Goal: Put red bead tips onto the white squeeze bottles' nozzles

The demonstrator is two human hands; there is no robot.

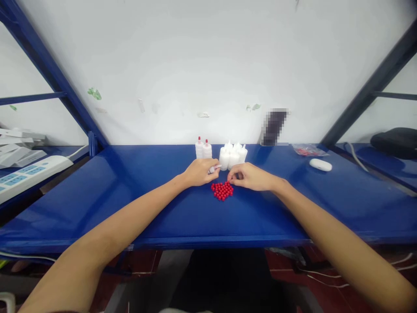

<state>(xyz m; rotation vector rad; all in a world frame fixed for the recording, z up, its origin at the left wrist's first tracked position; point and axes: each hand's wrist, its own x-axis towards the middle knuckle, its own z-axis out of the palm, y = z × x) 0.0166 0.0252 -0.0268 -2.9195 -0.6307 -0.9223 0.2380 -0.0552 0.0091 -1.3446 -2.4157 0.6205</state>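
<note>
A small pile of red caps (pixel 222 191) lies on the blue table (pixel 163 208). My left hand (pixel 199 171) is closed around a small white bottle (pixel 215 168) lying on its side just above the pile. My right hand (pixel 250 177) rests beside the pile with thumb and fingers pinched together at the pile's upper right edge; what they hold is too small to name. Behind the hands stand two white bottles with red caps (pixel 203 149) and a cluster of uncapped white bottles (pixel 233 154).
A clear plastic bag with red pieces (pixel 308 150) and a white oval object (pixel 320 164) lie at the right rear. A white power strip (pixel 29 172) sits on the left shelf. Blue frame posts slant up on both sides against a white wall.
</note>
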